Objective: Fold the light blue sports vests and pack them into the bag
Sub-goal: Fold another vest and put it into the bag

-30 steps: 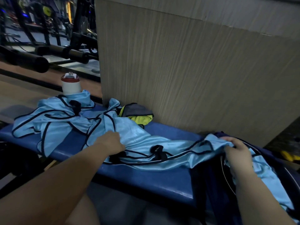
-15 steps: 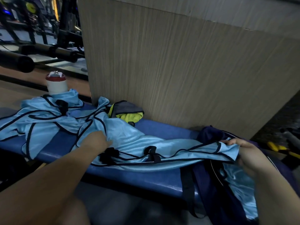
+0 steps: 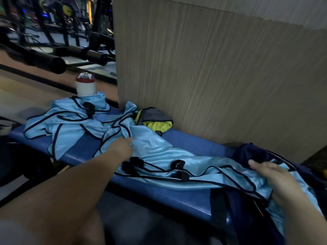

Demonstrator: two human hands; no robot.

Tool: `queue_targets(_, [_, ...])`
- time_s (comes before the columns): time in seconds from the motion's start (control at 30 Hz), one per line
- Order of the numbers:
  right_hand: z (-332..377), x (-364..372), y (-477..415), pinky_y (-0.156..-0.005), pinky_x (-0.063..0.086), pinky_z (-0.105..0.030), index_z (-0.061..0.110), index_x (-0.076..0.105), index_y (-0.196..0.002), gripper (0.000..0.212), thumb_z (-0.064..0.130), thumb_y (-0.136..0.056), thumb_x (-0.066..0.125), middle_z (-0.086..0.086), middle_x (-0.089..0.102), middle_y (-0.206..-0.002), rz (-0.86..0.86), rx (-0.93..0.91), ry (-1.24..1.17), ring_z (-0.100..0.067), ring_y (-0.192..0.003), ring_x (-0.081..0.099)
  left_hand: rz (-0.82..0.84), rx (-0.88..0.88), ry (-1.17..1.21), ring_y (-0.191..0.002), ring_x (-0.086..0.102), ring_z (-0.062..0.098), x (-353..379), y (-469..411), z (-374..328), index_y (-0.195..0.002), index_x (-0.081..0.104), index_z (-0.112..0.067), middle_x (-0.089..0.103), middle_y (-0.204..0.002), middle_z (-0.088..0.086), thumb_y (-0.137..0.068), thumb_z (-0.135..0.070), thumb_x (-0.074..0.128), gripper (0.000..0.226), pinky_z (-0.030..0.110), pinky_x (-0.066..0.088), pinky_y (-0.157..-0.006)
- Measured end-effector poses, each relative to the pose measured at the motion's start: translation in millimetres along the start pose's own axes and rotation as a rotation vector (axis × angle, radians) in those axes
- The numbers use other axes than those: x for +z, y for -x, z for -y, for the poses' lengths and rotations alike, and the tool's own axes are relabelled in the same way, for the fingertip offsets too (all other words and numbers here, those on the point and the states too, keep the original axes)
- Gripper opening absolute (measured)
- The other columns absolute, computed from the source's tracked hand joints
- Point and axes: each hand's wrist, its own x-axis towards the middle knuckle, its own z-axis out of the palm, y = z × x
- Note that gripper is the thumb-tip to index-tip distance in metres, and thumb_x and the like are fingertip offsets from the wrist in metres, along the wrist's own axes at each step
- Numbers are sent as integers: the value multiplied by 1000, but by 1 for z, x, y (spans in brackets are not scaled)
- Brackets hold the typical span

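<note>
1. Head view: one light blue vest (image 3: pixel 159 152) lies stretched along the blue table (image 3: pixel 177 195). Its long axis runs left to right, and its right end is draped over the dark bag (image 3: pixel 247 152).
2. The left hand (image 3: pixel 123 147) rests on the vest's left part with fairly straight fingers, gripping nothing visible.
3. The right hand (image 3: pixel 277 175), blurred, is flat and spread over the vest's right end. It is the hand nearer the bag.
4. More vests (image 3: pixel 70 121) are heaped further left, beyond the left hand and well apart from the bag.
5. The fold likely brings the left end rightward, toward the bag.
</note>
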Motion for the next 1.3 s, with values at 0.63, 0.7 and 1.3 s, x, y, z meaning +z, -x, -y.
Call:
queue_targets(0.63, [0, 33, -7, -62, 43, -26, 26, 65, -81, 24, 2, -82, 61, 6, 65, -80, -116, -117, 635, -14, -70, 59, -182, -94, -24, -141, 28, 35, 1, 17, -20, -154, -8, -13, -12, -162, 5, -92, -8, 54, 88, 46, 39, -96])
queue_targets(0.7, [0, 31, -5, -66, 45, -27, 27, 66, -83, 24, 3, -82, 61, 5, 66, -83, -110, -105, 615, -15, -73, 61, -191, -95, -48, -142, 25, 35, 1, 21, -23, -154, -8, -12, -21, -160, 3, -90, -9, 56, 90, 45, 39, -97])
queue_targets(1.3, [15, 4, 17, -73, 44, -30, 17, 41, -141, 78, 9, -74, 79, -7, 53, -108, -46, 151, 656, -22, -91, 52, 198, 580, -4, -119, 50, 9, 80, 76, -129, -137, 49, -31, 54, -132, -11, -85, -51, 66, 58, 25, 41, -100])
